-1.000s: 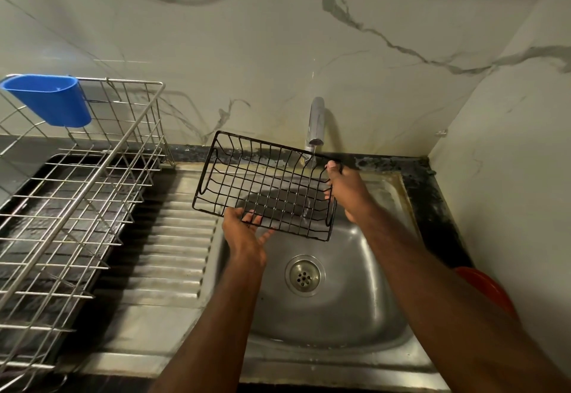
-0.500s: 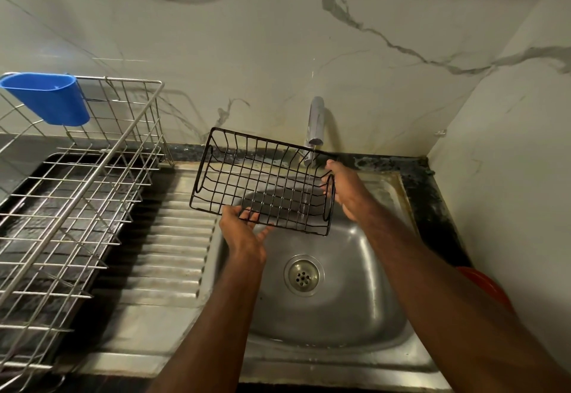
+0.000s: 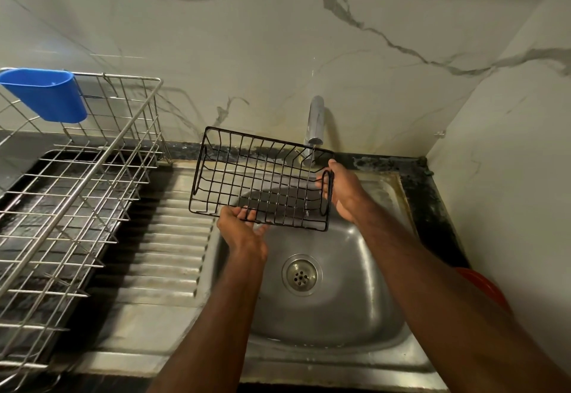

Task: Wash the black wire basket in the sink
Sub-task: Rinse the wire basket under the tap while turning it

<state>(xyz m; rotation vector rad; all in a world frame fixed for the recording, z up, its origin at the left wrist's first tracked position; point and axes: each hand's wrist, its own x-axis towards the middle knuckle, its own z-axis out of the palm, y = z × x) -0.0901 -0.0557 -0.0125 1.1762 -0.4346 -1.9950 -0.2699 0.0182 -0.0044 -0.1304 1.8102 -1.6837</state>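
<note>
Red item (image 3: pixel 485 284) at R edge, mostly hidden by R forearm; can't ID. 1 steel sink (image 3: pixel 380 324), 1 drain (image 3: pixel 301 274). L hand (image 3: pixel 244 232) pinches near rim of black wire basket (image 3: pixel 262 182), fingertips through the wires. R hand (image 3: pixel 344 190) curled round basket's R end loop. 1 basket, held tilted above sink, under 1 tap (image 3: pixel 315 122); thin water stream, hard to see. 1 wire rack (image 3: pixel 61 191) on bench, cut off at L; 1 blue cup (image 3: pixel 46 96) on its rim.
</note>
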